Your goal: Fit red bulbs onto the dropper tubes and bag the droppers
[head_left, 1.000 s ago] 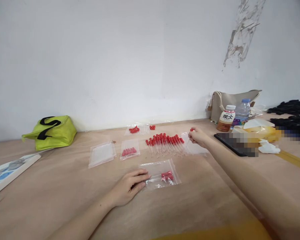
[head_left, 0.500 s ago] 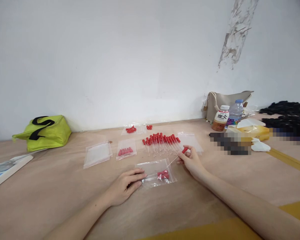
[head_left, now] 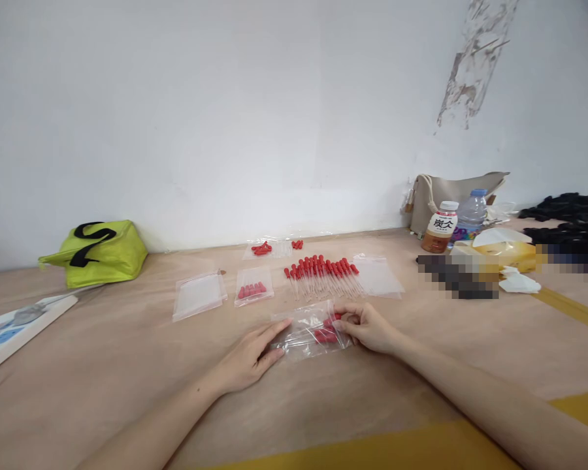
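Note:
A clear zip-lock bag [head_left: 301,336] lies in front of me with several red-bulbed droppers [head_left: 325,336] inside. My left hand [head_left: 255,352] rests at the bag's left end, fingers stretched and thumb apart, touching the plastic. At the bag's right end, my right hand [head_left: 365,328] pinches a glass-like dropper [head_left: 331,320] by its red bulb; its thin tube lies in or against the bag, and I cannot tell exactly how deep. Just beyond, a row of similar droppers [head_left: 318,274] is spread on the table, red bulbs away from me.
Flat empty bags [head_left: 198,299] and a bag with red bulbs [head_left: 253,287] lie to the left. More clear bags [head_left: 379,275] are behind my right hand. A green bag [head_left: 102,254] and power strip [head_left: 24,333] stand far left; bottles [head_left: 440,228] and tissues [head_left: 519,281] are right.
My right hand has moved left with the dropper, from beside the bag to its right end. The view has shifted slightly, and my left hand stays at the bag's left end.

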`<state>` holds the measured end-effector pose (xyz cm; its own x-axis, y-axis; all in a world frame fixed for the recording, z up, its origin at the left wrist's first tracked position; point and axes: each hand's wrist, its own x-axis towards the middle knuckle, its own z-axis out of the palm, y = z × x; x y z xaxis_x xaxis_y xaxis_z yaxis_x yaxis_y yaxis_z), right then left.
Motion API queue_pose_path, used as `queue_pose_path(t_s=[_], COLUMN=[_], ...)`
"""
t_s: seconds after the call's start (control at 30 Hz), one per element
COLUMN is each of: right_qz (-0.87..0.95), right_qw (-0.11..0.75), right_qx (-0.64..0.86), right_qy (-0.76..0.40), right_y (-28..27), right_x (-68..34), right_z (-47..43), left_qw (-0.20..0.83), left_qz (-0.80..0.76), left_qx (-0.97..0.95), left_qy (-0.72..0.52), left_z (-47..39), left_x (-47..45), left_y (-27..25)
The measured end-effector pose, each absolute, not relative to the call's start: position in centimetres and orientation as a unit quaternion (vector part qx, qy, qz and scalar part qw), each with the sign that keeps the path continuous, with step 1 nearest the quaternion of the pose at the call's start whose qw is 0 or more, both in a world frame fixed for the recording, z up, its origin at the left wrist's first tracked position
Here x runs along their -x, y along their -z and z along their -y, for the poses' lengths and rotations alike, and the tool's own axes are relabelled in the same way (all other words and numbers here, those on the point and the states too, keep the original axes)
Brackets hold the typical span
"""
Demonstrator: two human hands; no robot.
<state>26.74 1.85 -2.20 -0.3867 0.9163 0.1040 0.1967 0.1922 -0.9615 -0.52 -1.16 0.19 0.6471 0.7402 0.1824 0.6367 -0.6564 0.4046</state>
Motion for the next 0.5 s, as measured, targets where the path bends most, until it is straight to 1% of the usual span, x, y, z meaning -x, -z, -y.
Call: queue_pose_path(t_s=[0.1, 0.2, 0.27, 0.4, 0.47, 0.5], right_qz=[0.665, 0.654, 0.669, 0.679, 0.666, 0.665], right_qw=[0.368, 0.392, 0.389, 0.387, 0.395, 0.398], right_qx=[0.417, 0.452, 0.455, 0.446, 0.49, 0.52], right_qy=[-0.498, -0.463, -0.439, -0.436, -0.399, -0.36], right_y=[2.5, 2.8, 3.0, 2.8, 2.3, 2.0], right_x=[-26.3, -25.9, -25.7, -26.1, -27.1, -27.9], right_z=[-2.0, -2.2, -2.3, -2.6, -3.4, -4.0], left_qw=[0.154, 0.153, 0.148, 0.141, 0.138, 0.137], left_qz=[-0.387, -0.379, -0.376, -0.376, -0.378, -0.379], left_qx=[-0.893, -0.897, -0.9, -0.905, -0.905, -0.905], left_qy=[-0.168, -0.166, -0.16, -0.14, -0.137, -0.137], left_z=[1.1, 1.0, 1.0, 0.8, 0.8, 0.7], left_x=[0.5, 0.4, 0.5, 0.6, 0.7, 0.7], left_y=[-0.2, -0.3, -0.2, 0.0, 0.2, 0.2])
